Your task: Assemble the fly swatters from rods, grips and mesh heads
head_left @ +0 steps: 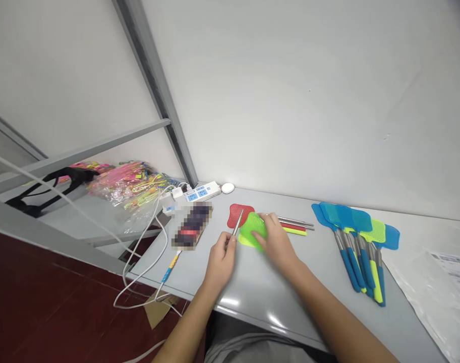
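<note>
Here | left hand (221, 257) pinches metal rod (237, 224), long axis running up and right from the fingers | right hand (277, 241) closed flat on green swatter head (252, 228) just right of rod tip | red swatter head (237, 214) lies behind on table (252, 297)

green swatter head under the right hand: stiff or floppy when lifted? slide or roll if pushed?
The green swatter head is thin perforated plastic, so it is probably light and bends readily. It lies flat on the grey table under the right hand, so a push should slide it, not roll it. The thin metal rod in the left hand looks stiffer and could roll.
</note>
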A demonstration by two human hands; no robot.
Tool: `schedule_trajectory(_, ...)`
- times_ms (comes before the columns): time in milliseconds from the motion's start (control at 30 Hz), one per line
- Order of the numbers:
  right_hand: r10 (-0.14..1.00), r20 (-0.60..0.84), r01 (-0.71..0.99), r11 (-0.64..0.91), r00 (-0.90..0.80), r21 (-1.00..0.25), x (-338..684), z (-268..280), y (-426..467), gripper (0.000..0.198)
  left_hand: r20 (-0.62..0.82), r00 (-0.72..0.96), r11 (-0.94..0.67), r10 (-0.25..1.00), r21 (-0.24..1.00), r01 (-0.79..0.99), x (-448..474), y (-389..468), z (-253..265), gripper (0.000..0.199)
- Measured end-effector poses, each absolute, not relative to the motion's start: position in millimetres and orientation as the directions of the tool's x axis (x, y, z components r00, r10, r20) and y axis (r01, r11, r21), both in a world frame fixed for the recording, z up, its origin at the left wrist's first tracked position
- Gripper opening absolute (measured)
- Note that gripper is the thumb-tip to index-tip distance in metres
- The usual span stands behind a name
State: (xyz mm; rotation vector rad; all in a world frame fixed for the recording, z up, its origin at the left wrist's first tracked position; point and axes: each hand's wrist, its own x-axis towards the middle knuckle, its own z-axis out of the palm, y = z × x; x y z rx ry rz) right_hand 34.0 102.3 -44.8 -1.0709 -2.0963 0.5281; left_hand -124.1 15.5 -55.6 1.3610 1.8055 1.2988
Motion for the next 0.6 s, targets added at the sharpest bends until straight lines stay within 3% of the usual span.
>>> schedule_trajectory(67, 0.839, 0.447, 0.505, 0.543, -0.309, -0.671, 47.7, -36.7, 92.3, 0.020, 0.160, -0.326, 0.001, 0.932, 0.897, 0.443, -122.7, 12.4, -54.6, 0.029)
schedule_trajectory(167, 0.873, 0.483, 0.453, 0.458, -0.067, -0.765, 76.7, -34.3, 70.0, 0.029, 0.204, -0.261, -0.058, 0.944, 0.877, 0.477, -111.5, 3.3, -53.6, 0.028)
schedule_trajectory(233, 0.901, 0.391, 0.266, 0.337, 0.187, -0.903, 99.6, -42.8, 51.5, 0.032, 0.217, -0.192, -0.100, 0.957, 0.868, 0.486, -97.0, -6.7, -53.7, 0.028)
schedule_trajectory(300, 0.905, 0.169, -0.049, 0.203, 0.390, -0.978, 123.1, -56.9, 31.5, 0.033, 0.230, -0.070, -0.163, 0.971, 0.844, 0.511, -80.5, -18.3, -54.0, 0.026)
schedule_trajectory(400, 0.875, -0.013, -0.341, 0.175, 0.485, -0.924, 153.5, -76.8, 1.6, 0.038, 0.268, 0.176, -0.320, 0.947, 0.744, 0.586, -62.3, -31.6, -53.7, 0.026)
schedule_trajectory(500, 0.842, 0.015, -0.379, 0.259, 0.540, -0.888, 169.3, -85.8, -20.2, 0.043, 0.273, 0.313, -0.413, 0.910, 0.677, 0.610, -57.6, -34.0, -52.9, 0.029)
schedule_trajectory(600, 0.859, 0.004, -0.410, 0.248, 0.511, -0.877, 171.0, -84.9, -26.6, 0.029, 0.269, 0.361, -0.445, 0.893, 0.646, 0.620, -59.5, -29.3, -52.9, 0.030)
